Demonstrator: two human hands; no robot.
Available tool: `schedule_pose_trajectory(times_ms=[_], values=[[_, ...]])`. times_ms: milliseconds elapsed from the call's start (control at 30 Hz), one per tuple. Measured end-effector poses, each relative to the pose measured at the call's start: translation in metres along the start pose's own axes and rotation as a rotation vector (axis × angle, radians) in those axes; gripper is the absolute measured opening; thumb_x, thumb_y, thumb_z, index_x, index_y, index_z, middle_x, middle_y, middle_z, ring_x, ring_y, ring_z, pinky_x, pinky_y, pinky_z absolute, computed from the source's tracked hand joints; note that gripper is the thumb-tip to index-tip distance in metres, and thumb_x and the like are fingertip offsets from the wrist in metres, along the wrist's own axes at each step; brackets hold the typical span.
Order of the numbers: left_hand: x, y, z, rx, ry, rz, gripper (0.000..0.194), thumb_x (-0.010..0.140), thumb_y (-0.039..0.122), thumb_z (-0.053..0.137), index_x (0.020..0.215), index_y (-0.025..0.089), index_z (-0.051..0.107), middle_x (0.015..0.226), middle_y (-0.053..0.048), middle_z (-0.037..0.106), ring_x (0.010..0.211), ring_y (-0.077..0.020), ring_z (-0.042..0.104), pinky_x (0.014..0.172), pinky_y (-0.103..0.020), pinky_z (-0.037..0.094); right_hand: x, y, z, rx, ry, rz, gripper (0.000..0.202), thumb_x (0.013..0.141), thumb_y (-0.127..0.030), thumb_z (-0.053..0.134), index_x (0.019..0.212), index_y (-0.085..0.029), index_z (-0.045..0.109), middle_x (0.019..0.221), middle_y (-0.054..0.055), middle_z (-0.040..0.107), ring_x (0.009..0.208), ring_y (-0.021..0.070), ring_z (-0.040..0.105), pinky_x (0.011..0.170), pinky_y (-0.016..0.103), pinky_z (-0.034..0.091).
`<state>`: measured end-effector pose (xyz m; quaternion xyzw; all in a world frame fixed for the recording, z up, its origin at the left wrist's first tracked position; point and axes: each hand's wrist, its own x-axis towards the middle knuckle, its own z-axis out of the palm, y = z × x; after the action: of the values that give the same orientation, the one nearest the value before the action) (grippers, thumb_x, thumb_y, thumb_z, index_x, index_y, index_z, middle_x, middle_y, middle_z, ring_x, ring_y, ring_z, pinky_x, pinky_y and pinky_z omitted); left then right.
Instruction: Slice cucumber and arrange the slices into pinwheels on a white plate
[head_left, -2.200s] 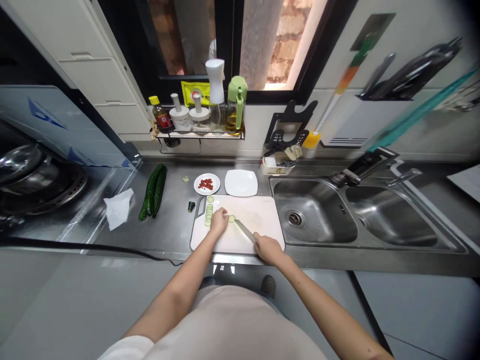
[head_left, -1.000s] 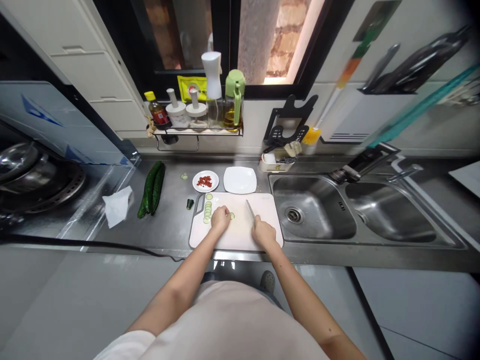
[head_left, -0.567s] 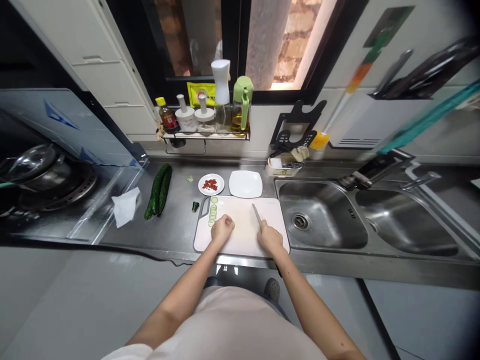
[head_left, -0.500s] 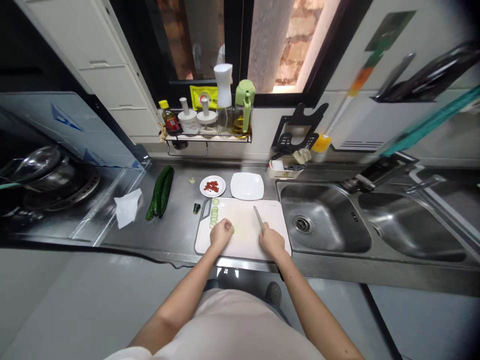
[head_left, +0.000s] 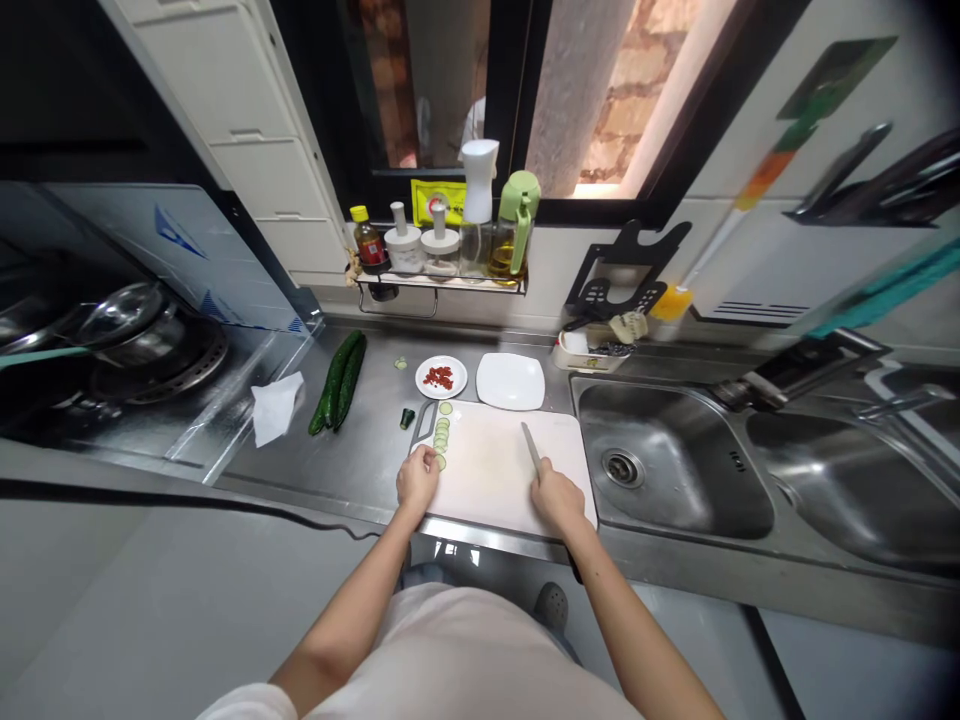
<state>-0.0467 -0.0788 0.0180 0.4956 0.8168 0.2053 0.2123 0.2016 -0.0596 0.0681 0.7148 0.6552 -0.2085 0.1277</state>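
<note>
My right hand (head_left: 559, 497) is wrapped round the handle of a kitchen knife (head_left: 530, 443), its blade pointing away over the right half of the white cutting board (head_left: 495, 480). At the board's left edge, my left hand (head_left: 418, 482) pinches a cucumber slice (head_left: 441, 462) by its rim, low against the board. Just beyond those fingers, several overlapping cucumber slices (head_left: 442, 432) lie in a row, with a single round slice at the far end. A cut dark-green cucumber end (head_left: 406, 418) rests on the counter left of the board.
Behind the board stand a small plate of chopped red pieces (head_left: 440, 377) and a white plate (head_left: 510, 382). Two whole cucumbers (head_left: 337, 383) and a white tissue (head_left: 277, 408) lie left. The sink (head_left: 675, 455) borders the board's right side; a seasoning rack (head_left: 442, 281) hangs behind.
My left hand has moved left across the board with the cucumber slice, to the near end of the row. My right hand still holds the knife over the board. The view has shifted slightly.
</note>
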Motion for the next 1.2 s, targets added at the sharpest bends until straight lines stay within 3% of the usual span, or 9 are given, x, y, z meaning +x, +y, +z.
schedule_pose_trajectory(times_ms=[233, 433, 700, 833, 1200], values=[[0.001, -0.005, 0.001, 0.073, 0.051, 0.079, 0.013, 0.084, 0.02, 0.051, 0.092, 0.025, 0.06, 0.092, -0.003, 0.067, 0.094, -0.02, 0.056, 0.076, -0.027, 0.037, 0.001, 0.0, 0.001, -0.004, -0.001, -0.001, 0.039, 0.089, -0.023, 0.034, 0.125, -0.015, 0.043, 0.1, 0.016, 0.066, 0.093, 0.025, 0.064, 0.074, 0.033, 0.041], [0.008, -0.007, 0.005, 0.036, 0.078, 0.075, 0.018, 0.081, 0.02, 0.053, 0.096, 0.025, 0.061, 0.095, -0.004, 0.066, 0.095, -0.0209, 0.055, 0.081, -0.029, 0.038, 0.001, 0.0, 0.0, -0.004, 0.0, 0.004, 0.039, 0.088, -0.022, 0.034, 0.124, -0.014, 0.043, 0.098, 0.015, 0.067, 0.092, 0.0263, 0.064, 0.073, 0.033, 0.041], [0.06, 0.027, -0.004, 0.047, 0.105, 0.018, 0.028, 0.081, 0.029, 0.055, 0.109, 0.027, 0.062, 0.105, -0.006, 0.064, 0.103, -0.0239, 0.055, 0.087, -0.034, 0.038, 0.001, 0.0, -0.001, -0.004, -0.022, 0.007, 0.038, 0.089, -0.021, 0.033, 0.125, -0.015, 0.042, 0.098, 0.014, 0.066, 0.094, 0.0248, 0.064, 0.073, 0.032, 0.04], [0.083, 0.043, 0.0, 0.122, 0.056, 0.038, 0.03, 0.083, 0.032, 0.054, 0.111, 0.029, 0.063, 0.109, -0.008, 0.063, 0.108, -0.0266, 0.053, 0.089, -0.038, 0.037, 0.0, -0.001, -0.002, -0.005, -0.021, 0.007, 0.039, 0.089, -0.021, 0.033, 0.126, -0.014, 0.042, 0.099, 0.015, 0.066, 0.095, 0.0255, 0.064, 0.073, 0.032, 0.041], [0.101, 0.051, 0.014, 0.276, 0.012, 0.125, 0.032, 0.084, 0.03, 0.051, 0.113, 0.024, 0.062, 0.113, -0.013, 0.06, 0.109, -0.0295, 0.052, 0.091, -0.042, 0.033, -0.001, -0.001, -0.002, 0.016, -0.022, 0.011, 0.036, 0.088, -0.02, 0.034, 0.123, -0.015, 0.043, 0.1, 0.016, 0.066, 0.097, 0.025, 0.064, 0.075, 0.032, 0.041]])
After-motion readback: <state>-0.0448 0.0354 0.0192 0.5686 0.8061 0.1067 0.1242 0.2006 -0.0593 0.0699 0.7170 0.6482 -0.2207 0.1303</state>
